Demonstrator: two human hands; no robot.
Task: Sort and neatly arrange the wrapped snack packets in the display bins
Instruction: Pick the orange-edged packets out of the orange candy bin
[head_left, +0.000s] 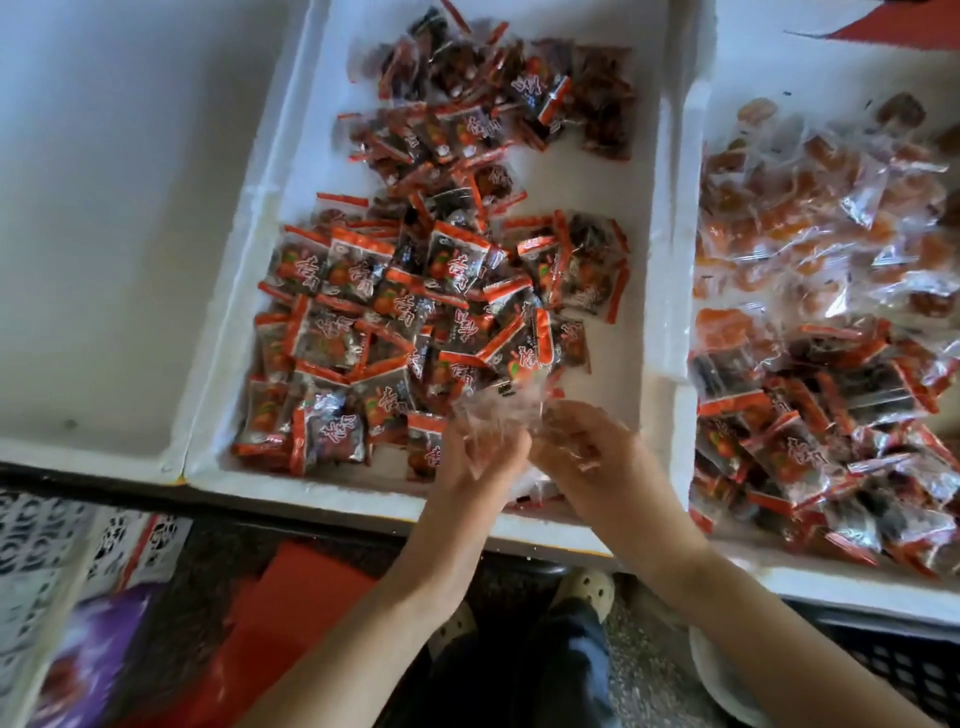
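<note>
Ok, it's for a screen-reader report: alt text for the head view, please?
A left hand and right hand meet, blurred, over the near end of a white foam bin strewn with red-and-black snack packets; the right bin holds clear orange packets too.

A shop selling loose snacks is suggested: white foam display bins (670, 208) are set side by side, two of them heaped with small wrapped packets (363, 291). A black plastic crate (914, 670) is seen beneath, and a printed carton (47, 551) on the floor.
</note>
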